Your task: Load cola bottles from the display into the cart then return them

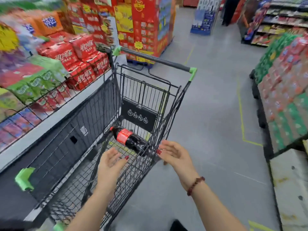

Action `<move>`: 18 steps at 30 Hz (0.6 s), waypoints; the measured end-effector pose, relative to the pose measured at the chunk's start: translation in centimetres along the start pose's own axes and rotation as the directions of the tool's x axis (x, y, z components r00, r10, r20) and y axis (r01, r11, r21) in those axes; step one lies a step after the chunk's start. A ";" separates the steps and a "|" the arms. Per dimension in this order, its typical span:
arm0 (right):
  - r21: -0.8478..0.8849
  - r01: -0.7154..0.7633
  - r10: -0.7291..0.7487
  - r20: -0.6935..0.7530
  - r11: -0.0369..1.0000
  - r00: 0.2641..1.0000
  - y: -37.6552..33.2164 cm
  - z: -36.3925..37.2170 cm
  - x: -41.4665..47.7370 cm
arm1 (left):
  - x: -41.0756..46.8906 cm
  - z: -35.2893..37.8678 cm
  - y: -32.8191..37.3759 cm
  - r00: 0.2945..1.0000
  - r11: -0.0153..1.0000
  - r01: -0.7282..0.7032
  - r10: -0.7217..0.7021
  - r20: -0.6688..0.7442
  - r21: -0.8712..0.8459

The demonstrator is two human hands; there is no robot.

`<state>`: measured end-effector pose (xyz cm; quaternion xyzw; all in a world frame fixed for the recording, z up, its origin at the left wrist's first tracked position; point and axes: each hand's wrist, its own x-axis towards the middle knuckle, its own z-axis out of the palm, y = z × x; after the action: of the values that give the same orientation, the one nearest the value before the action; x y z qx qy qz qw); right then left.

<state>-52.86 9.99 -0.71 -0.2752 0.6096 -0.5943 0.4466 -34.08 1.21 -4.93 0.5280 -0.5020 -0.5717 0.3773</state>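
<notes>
Lying on its side in the black wire cart (139, 116), the cola bottle (131, 140) points its red cap toward the display (80, 64) of red cola packs at the left. Both hands hover near its base with fingers loosely spread, grasping nothing. The left hand (111, 162) is over the basket, and the right hand (175, 153), a bead bracelet (195, 185) on its wrist, is at the cart's right wall.

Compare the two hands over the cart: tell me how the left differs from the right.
The right hand wears a beaded bracelet at the wrist; the left hand wears none. The left hand hangs over the cart, short of the cola bottle; the right hand is just outside the cart's side wall, near the bottle's base. Both are open, empty, with red nails.
</notes>
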 end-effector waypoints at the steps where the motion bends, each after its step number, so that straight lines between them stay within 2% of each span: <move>1: -0.017 0.005 -0.004 0.040 1.000 0.999 -0.4 -0.6 1.3 | 0.3 0.7 0.3 0.999 1.000 0.001 -0.001 -0.047 0.000; 4: -0.026 -0.005 0.009 0.145 1.000 0.989 -1.7 -1.8 4.8 | 1.3 2.6 1.1 0.984 0.999 0.038 -0.038 -0.174 -0.005; 8: -0.057 0.001 0.016 0.297 0.998 0.955 -2.8 -1.7 9.1 | 2.1 3.8 2.3 0.950 1.000 0.017 -0.021 -0.311 -0.015; 14: -0.102 -0.031 0.074 0.454 0.994 0.888 -2.7 1.5 14.2 | 4.8 3.3 2.2 0.902 0.998 0.012 -0.035 -0.430 -0.056; 18: -0.151 -0.056 0.125 0.498 0.987 0.858 -2.3 4.6 18.6 | 9.0 2.0 0.8 0.875 0.997 0.034 -0.066 -0.480 -0.075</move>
<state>-57.70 -8.68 -2.06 -0.4209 0.5211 -0.4384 0.5992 -37.56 -7.23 -6.33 0.6540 -0.3599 -0.4478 0.4921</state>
